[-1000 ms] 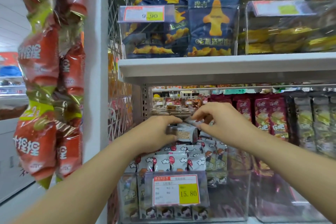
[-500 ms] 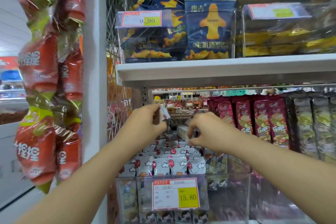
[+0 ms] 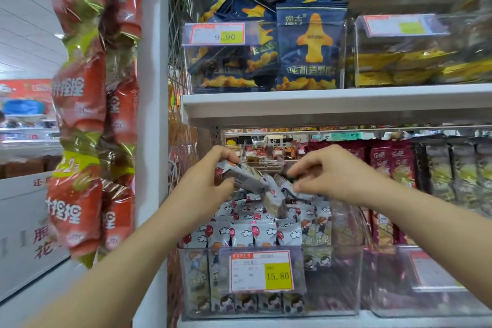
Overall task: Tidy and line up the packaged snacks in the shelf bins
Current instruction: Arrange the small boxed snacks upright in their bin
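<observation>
A shopper's two hands work over the front clear bin (image 3: 346, 261) on the lower shelf; the left hand (image 3: 210, 181) grips a grey-and-white packet (image 3: 245, 177), fingers curled round it and holding it tilted above the stock; a second ago both hands were pressed together on one packet at the back of the bin, and half a second ago the left held a small packet upright on its own. The right hand (image 3: 330, 173), which was then reaching down into the pile, now pinches the end of a second packet (image 3: 282, 192) just beside the first, though blur hides the exact grip; both packets are clear of the standing rows (image 3: 253, 234) below. By the look of it, the loose pieces at the back are being lifted out to be reset in line; the front rows already stand upright, so the tidying here seems partly done.

The bin's price card (image 3: 262, 271) reads 15.80 on a yellow patch; the smaller print is illegible. On the shelf board (image 3: 319, 101) above, a card (image 3: 217, 33) reads 9.90 before blue bags (image 3: 311, 42) showing a yellow aeroplane shape and Chinese lettering. Maroon packets (image 3: 391, 165) to the right appear to read 乐吧; red hanging strips (image 3: 77, 114) at left carry white Chinese characters.
</observation>
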Motion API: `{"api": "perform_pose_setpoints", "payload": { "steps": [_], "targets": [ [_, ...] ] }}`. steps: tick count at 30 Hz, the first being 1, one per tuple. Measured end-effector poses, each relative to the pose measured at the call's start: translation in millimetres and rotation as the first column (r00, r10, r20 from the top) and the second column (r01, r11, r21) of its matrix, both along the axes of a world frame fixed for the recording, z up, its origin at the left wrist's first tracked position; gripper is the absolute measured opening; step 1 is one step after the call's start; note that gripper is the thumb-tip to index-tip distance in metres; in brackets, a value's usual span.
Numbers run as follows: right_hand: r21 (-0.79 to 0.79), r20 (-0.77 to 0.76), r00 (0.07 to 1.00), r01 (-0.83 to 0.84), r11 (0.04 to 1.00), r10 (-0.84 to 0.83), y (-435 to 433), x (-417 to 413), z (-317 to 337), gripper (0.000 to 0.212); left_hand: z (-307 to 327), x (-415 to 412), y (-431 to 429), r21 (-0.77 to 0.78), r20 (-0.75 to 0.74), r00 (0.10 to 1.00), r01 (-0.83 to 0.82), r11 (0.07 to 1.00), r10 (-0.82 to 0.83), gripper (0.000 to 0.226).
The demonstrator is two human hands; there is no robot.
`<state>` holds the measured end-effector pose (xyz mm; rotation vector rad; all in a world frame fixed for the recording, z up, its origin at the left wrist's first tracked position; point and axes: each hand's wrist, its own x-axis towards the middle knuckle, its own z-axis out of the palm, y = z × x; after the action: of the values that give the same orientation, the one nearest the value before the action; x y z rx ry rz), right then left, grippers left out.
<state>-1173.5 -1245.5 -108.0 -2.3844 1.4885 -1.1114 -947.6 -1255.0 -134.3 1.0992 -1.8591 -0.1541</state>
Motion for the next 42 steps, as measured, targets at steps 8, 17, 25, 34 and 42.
{"api": "perform_pose_setpoints", "payload": {
  "steps": [8, 17, 25, 34, 42],
  "targets": [
    [-0.102, -0.496, 0.868, -0.077, 0.992, 0.017, -14, 18, -25, 0.044, -7, 4, 7, -0.020, 0.006, 0.999, -0.031, 0.999, 0.031, 0.010],
    [-0.245, -0.086, 0.996, -0.054, 0.968, 0.034, -7, 15, -1, 0.018, -2, 3, 18, -0.226, -0.051, 0.998, -0.059, 0.972, 0.048, 0.034],
    [-0.160, -0.009, 0.998, 0.058, 0.985, -0.060, 31, -29, 18, 0.040, 3, -30, 23, -0.181, -0.172, 0.977, 0.098, 0.979, -0.129, 0.044],
    [-0.071, -0.199, 0.971, 0.119, 0.990, -0.131, 48, -37, -15, 0.029, -10, -82, 7, 0.071, 0.035, 0.950, 0.306, 0.949, -0.309, 0.038],
    [-0.116, -0.464, 0.866, 0.150, 0.982, -0.187, 39, -24, -37, 0.026, -10, -73, -5, 0.289, 0.377, 0.872, 0.208, 0.934, -0.311, 0.016]
  ]
}}
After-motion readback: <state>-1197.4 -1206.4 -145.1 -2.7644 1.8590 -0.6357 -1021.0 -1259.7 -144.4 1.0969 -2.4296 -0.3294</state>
